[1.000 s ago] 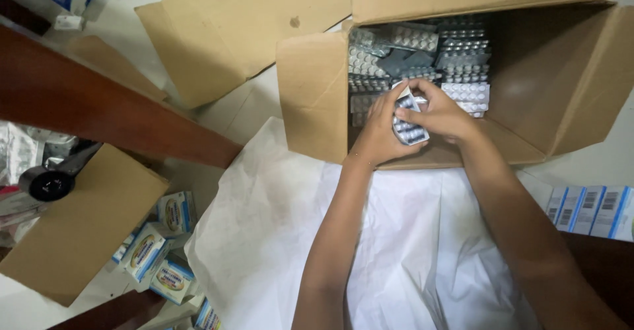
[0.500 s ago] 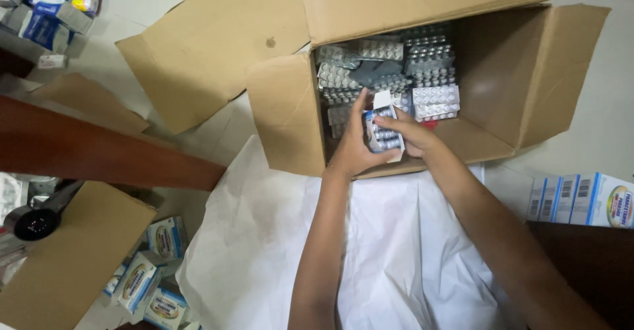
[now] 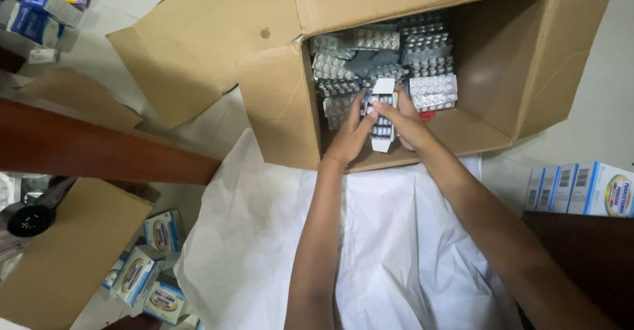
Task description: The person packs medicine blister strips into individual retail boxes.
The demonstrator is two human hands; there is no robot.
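Both my hands reach into an open brown cardboard box (image 3: 277, 105). Together they hold a small white carton with silver blister strips (image 3: 382, 115) showing in its open side. My left hand (image 3: 350, 135) cups it from the left and my right hand (image 3: 406, 122) grips it from the right. Behind the carton, stacks of silver blister packs (image 3: 383, 59) fill the back left part of the box. The box's right half shows bare cardboard floor.
A crumpled white sheet (image 3: 264, 251) lies under my arms. Blue-and-white medicine cartons stand in a row at right (image 3: 581, 188), lie loose at lower left (image 3: 148, 270) and pile at top left (image 3: 39, 3). A flat cardboard piece (image 3: 59, 257) and a dark wooden rail (image 3: 99, 148) lie left.
My hands have stayed together on the small carton inside the box; the strips now sit further into it. The view has shifted, so the box appears further left.
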